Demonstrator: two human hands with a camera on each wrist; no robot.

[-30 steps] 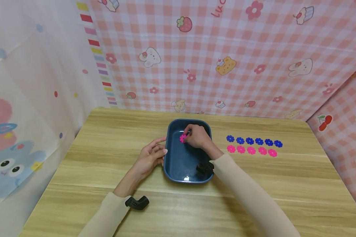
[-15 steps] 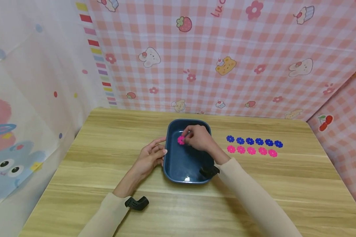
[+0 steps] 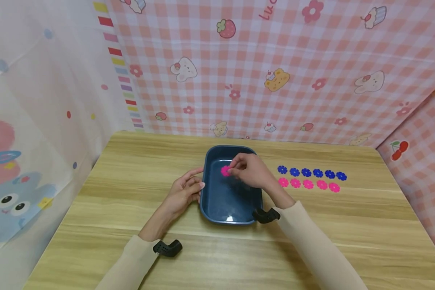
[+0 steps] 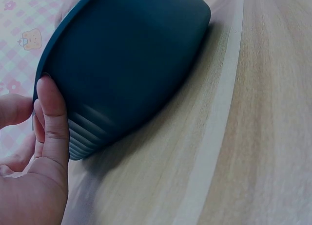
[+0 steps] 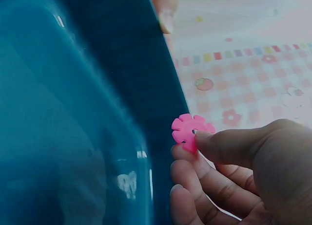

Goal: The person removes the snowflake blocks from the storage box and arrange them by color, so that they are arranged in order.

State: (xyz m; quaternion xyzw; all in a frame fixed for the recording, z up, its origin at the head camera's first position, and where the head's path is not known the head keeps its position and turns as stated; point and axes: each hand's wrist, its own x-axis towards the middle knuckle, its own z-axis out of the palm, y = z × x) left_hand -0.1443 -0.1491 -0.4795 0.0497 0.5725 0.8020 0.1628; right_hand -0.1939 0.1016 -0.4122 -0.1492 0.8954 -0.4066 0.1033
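Note:
My right hand (image 3: 251, 170) pinches a pink snowflake disc (image 5: 187, 131) between thumb and fingers, above the inside of a dark blue rectangular tray (image 3: 228, 222). The disc is flower-shaped with notched edges and is held clear of the tray floor. My left hand (image 3: 183, 193) rests against the tray's outer left wall. In the left wrist view, its thumb (image 4: 52, 103) lies against the wall just below the rim, with the other fingers beside it and partly hidden. No other disc shows in the visible part of the tray; my right hand covers part of it.
Right of the tray lie two rows on the wooden table (image 3: 217, 257): several blue snowflake discs (image 3: 306, 172) behind and several pink snowflake discs (image 3: 308, 184) in front. A pink checked cloth (image 3: 203, 80) hangs behind the table. Black wrist cameras (image 3: 168, 248) stick out from both sleeves.
My right hand and forearm have shifted slightly right, with the pink snowflake disc still pinched over the tray. The left hand, the tray and both rows have stayed put.

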